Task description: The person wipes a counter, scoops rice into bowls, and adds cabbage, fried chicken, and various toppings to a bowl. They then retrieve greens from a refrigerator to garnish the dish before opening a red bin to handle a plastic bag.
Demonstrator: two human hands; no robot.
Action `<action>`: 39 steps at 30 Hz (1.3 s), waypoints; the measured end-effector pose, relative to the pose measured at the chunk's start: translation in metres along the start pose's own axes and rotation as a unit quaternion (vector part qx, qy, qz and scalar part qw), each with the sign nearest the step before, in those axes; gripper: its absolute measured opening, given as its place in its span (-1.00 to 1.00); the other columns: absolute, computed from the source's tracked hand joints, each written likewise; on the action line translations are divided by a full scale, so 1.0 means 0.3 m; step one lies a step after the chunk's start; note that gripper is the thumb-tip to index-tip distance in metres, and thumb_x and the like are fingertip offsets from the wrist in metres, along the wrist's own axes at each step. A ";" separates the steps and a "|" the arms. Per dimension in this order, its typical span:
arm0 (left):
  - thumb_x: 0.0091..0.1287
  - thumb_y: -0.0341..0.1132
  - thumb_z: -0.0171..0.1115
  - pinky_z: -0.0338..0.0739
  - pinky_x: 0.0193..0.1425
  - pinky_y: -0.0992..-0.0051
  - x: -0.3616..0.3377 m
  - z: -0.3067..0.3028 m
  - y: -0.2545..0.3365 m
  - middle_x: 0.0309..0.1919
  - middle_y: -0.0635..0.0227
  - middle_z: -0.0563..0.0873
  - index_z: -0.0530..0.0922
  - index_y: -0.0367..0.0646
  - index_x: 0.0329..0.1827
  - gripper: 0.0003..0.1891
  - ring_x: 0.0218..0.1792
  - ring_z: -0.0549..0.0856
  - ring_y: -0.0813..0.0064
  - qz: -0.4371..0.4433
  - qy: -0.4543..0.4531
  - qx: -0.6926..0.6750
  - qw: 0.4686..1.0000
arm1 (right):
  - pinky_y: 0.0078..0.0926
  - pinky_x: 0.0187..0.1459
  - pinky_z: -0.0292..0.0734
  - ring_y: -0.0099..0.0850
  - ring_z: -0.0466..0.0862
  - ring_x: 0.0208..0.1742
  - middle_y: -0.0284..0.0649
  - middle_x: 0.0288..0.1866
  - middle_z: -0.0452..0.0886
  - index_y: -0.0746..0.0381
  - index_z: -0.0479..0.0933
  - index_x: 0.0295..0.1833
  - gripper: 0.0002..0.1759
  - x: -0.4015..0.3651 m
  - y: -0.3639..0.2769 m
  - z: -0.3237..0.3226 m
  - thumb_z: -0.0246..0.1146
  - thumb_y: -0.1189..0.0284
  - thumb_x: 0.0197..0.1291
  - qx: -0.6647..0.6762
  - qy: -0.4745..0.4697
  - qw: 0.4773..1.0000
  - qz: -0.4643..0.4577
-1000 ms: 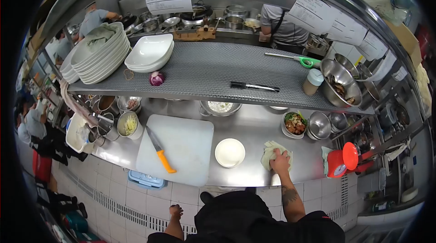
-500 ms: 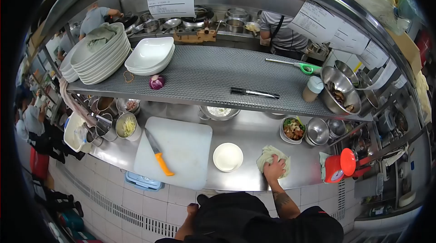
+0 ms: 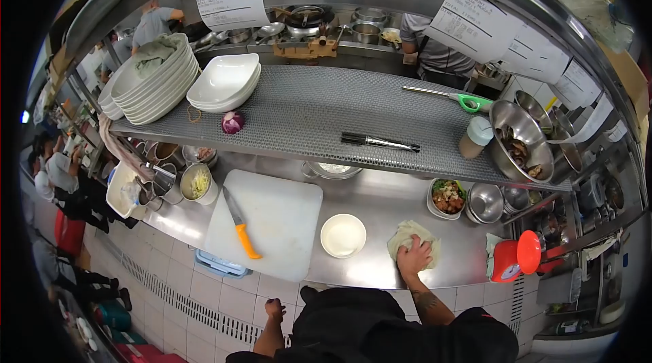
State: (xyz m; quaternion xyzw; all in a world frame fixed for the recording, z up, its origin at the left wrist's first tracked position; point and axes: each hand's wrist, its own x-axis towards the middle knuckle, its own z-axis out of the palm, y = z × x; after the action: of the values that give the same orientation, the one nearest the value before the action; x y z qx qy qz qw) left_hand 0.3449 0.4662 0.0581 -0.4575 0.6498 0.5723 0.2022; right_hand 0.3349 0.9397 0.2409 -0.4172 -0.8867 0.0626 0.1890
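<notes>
Right hand [image 3: 414,256] drawn nearer counter edge [image 3: 360,277], clutching cloth [image 3: 406,232]; plate [image 3: 343,235] beside.

The right arm reaches forward from the shoulder, its tattooed forearm [image 3: 426,300] nearly straight, and the right hand [image 3: 414,256] presses palm down with the knuckles up and the fingers curled in as in a grip. The left arm hangs low beside the body, the left hand [image 3: 275,309] down by the hip with its fingers loose and slightly bent.
</notes>
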 end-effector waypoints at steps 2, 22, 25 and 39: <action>0.24 -0.35 0.07 0.54 -0.37 0.27 0.004 0.020 0.026 -0.26 0.24 0.59 0.41 -0.11 0.01 -0.73 -0.33 0.67 0.25 -0.037 0.000 -0.066 0.997 | -0.13 -0.06 0.18 -0.13 0.36 0.06 -0.12 -0.08 0.37 -0.01 0.46 0.07 -0.47 0.003 0.002 -0.001 0.20 0.29 -0.15 0.000 0.000 1.000 -0.003; 0.25 -0.26 0.14 0.52 -0.57 0.48 0.097 0.263 -0.060 -0.43 0.27 0.69 0.59 -0.17 -0.23 -0.81 -0.51 0.68 0.45 0.244 -0.288 0.340 0.861 | -0.14 -0.09 0.15 -0.13 0.36 -0.01 -0.11 -0.10 0.37 0.02 0.49 0.05 -0.48 0.009 0.005 -0.010 0.19 0.29 -0.17 0.032 0.009 0.999 -0.008; 0.26 -0.24 0.12 0.54 -0.55 0.47 0.078 0.268 -0.053 -0.43 0.27 0.69 0.58 -0.18 -0.22 -0.80 -0.49 0.69 0.44 0.193 -0.282 0.345 0.874 | -0.12 -0.08 0.16 -0.12 0.36 -0.01 -0.10 -0.10 0.37 0.01 0.49 0.06 -0.47 0.010 0.003 -0.009 0.19 0.29 -0.16 0.025 0.013 1.000 -0.004; 0.15 -0.02 0.21 0.64 -0.10 0.25 0.198 0.336 -0.137 -0.27 0.19 0.74 0.64 -0.15 -0.27 -0.64 -0.17 0.74 0.25 0.254 -0.215 0.547 0.768 | -0.12 -0.09 0.20 -0.10 0.38 0.01 -0.10 -0.10 0.38 0.00 0.49 0.05 -0.49 0.002 -0.005 -0.008 0.20 0.30 -0.16 0.013 0.026 1.000 -0.010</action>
State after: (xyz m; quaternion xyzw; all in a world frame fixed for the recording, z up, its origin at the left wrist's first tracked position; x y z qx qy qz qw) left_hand 0.3229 0.5412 -0.0380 0.0471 0.8847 0.2346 0.4002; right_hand 0.3344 0.9390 0.2436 -0.4070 -0.8850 0.0611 0.2180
